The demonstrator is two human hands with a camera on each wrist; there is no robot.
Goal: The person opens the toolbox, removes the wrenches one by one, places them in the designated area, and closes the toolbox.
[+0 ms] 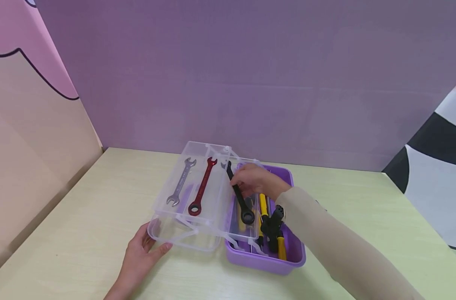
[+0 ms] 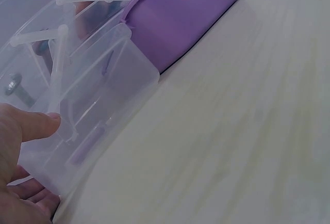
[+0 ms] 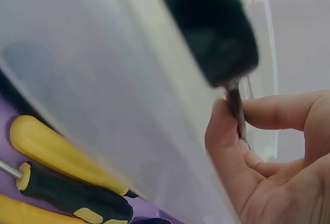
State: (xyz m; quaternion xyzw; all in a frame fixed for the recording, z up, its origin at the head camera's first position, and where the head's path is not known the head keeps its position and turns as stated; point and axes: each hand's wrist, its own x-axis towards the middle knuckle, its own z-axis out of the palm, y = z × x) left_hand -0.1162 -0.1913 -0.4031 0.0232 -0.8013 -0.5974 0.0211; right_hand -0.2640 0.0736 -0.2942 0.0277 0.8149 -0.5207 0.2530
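Note:
My right hand pinches a black ratcheting wrench between thumb and fingers, over the clear tray compartment above the purple toolbox. In the right wrist view the thumb and fingertips meet on the wrench's thin shank. A silver open-end wrench and a red ratcheting wrench lie side by side in the clear tray at the left. My left hand holds the near left corner of the clear lid, thumb along its front and fingers at its left side.
In the toolbox lie yellow-handled tools, a black tool and, in the right wrist view, a black-and-yellow screwdriver. Clear hinge arms link tray and lid. A purple wall rises behind the pale wooden table.

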